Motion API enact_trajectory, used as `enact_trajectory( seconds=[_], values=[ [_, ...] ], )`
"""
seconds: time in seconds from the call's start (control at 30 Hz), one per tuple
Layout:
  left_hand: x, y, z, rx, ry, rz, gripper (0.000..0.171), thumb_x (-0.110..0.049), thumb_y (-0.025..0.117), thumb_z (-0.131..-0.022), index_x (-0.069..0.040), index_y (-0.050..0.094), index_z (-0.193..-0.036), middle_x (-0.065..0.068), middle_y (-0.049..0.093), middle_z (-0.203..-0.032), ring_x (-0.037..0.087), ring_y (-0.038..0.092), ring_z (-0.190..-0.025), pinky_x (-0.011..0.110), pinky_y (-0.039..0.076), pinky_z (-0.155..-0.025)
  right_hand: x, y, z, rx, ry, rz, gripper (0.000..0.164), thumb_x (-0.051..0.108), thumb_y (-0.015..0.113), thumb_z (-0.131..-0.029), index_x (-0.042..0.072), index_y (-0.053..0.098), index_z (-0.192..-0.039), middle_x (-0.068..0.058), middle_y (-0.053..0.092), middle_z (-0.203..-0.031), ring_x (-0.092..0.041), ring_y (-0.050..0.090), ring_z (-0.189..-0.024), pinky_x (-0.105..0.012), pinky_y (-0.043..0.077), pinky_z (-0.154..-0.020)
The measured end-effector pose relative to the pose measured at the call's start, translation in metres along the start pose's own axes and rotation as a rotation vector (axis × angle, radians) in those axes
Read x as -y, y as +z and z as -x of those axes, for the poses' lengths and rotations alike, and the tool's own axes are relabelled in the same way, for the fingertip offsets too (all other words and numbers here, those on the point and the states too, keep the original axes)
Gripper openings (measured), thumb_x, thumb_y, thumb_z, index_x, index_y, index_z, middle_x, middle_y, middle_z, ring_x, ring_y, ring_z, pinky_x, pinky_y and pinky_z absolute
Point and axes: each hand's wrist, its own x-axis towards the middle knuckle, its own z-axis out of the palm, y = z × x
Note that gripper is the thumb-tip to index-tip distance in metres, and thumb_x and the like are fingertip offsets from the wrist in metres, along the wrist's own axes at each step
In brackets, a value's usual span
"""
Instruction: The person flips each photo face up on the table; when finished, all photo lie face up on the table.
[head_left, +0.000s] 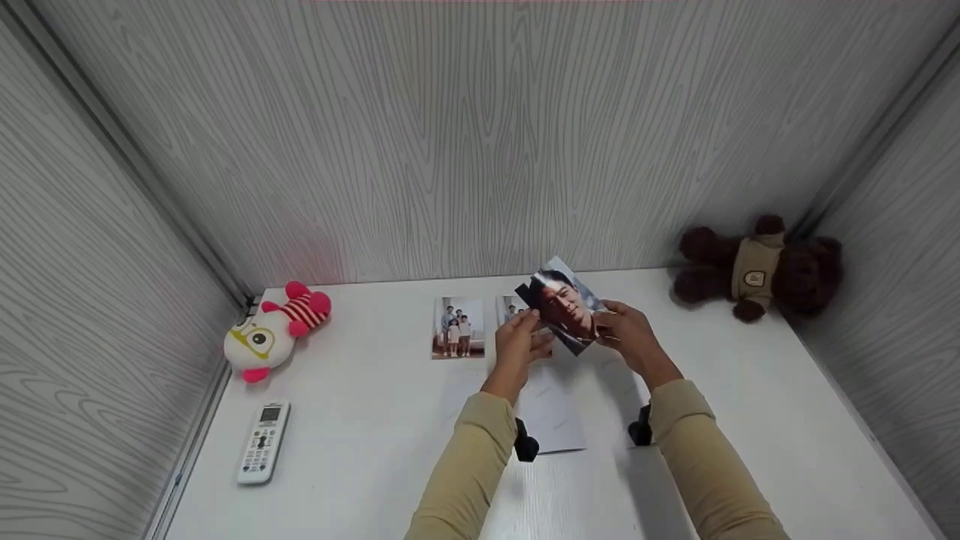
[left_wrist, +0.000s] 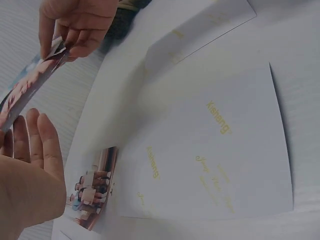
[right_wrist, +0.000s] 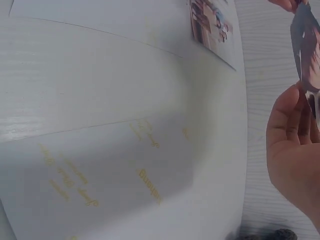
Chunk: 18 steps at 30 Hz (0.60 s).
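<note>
A portrait photo (head_left: 566, 304) of a person's face is held tilted above the table, with a second dark-edged print apparently behind it. The left hand (head_left: 519, 346) pinches its left edge. At the opposite edge, the right hand (head_left: 628, 334) grips it between thumb and fingers. In the left wrist view the portrait photo (left_wrist: 30, 90) is seen nearly edge-on, spanning both hands. The right wrist view shows only part of the portrait photo (right_wrist: 307, 50) above the right hand (right_wrist: 295, 150). Beneath lie two family photos; one family photo (head_left: 459, 330) is fully visible, the other family photo (head_left: 510, 304) partly covered by the left hand.
White sheets (left_wrist: 220, 150) with yellow print lie face down nearer the person. At the left are a pink and white plush toy (head_left: 262, 341) and a white remote control (head_left: 262, 444). A brown teddy bear (head_left: 757, 270) lies at the back right. Grey wood-grain panels (head_left: 480, 135) enclose the table.
</note>
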Motion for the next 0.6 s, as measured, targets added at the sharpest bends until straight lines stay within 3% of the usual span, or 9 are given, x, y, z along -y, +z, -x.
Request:
enact_trajectory(
  seconds=[0.17, 0.27, 0.47, 0.6],
  values=[
    [0.0011, -0.0041, -0.0023, -0.026, 0.011, -0.043, 0.041, -0.029, 0.062, -0.102, -0.008, 0.062, -0.137, 0.009, 0.074, -0.105, 0.012, 0.069, -0.071, 0.032, 0.061, -0.069, -0.0006, -0.0004, 0.0062, 0.096, -0.004, 0.133, 0.046, 0.019, 0.059, -0.103, -0.001, 0.050, -0.143, 0.002, 0.062, -0.098, -0.017, 0.062, -0.093, -0.030, 0.056, -0.083],
    [0.0011, -0.0050, -0.0030, -0.034, 0.026, -0.068, 0.039, -0.029, 0.061, -0.103, -0.007, 0.064, -0.134, 0.010, 0.074, -0.103, 0.012, 0.070, -0.070, 0.033, 0.062, -0.072, -0.0061, -0.0008, 0.0045, 0.108, -0.014, 0.181, 0.043, 0.020, 0.059, -0.103, 0.000, 0.052, -0.140, 0.001, 0.061, -0.098, -0.016, 0.062, -0.091, -0.030, 0.057, -0.083],
    [0.0011, -0.0023, -0.0010, -0.004, 0.018, -0.072, 0.032, -0.022, 0.063, -0.100, -0.006, 0.067, -0.128, 0.010, 0.077, -0.101, 0.012, 0.072, -0.070, 0.031, 0.061, -0.065, -0.0064, 0.0023, 0.0039, 0.072, -0.017, 0.118, 0.033, 0.015, 0.057, -0.103, 0.000, 0.054, -0.132, -0.004, 0.057, -0.098, -0.011, 0.062, -0.077, -0.025, 0.059, -0.076],
    [0.0023, 0.0015, -0.0015, 0.024, -0.004, -0.042, 0.028, -0.012, 0.064, -0.097, -0.005, 0.068, -0.124, 0.010, 0.078, -0.099, 0.013, 0.073, -0.069, 0.029, 0.060, -0.060, -0.0033, 0.0033, 0.0040, 0.038, -0.015, 0.049, 0.038, 0.014, 0.057, -0.103, -0.001, 0.051, -0.138, -0.008, 0.059, -0.105, -0.010, 0.065, -0.073, -0.024, 0.060, -0.073]
  ],
)
